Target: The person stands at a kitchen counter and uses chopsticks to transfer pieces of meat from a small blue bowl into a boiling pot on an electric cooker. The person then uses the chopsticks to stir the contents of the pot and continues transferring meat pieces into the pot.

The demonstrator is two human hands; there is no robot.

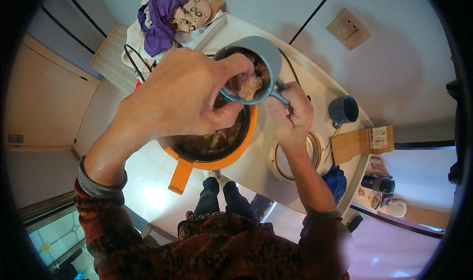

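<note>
A grey-blue mug [264, 47] is tilted above an orange electric pot [221, 164], its mouth toward me. Chunks of meat [249, 86] with bone or fat fill the mug. My right hand [292, 115] grips the mug by its handle. Over the pot's left side, my left hand [184, 93] has a finger inside the mug against the meat, with the thumb lower, by the outside of the rim. Whether it pinches anything is hidden. Dark liquid with food pieces [216, 139] lies in the pot, partly covered by my left hand.
On the white tabletop [255, 169] are a round lid or dish [281, 161], a dark blue mug [343, 110], a cardboard piece [351, 145] with a printed label and a blue bag [336, 180]. Piled cloths [159, 21] lie behind. A wall socket [348, 28] is at upper right.
</note>
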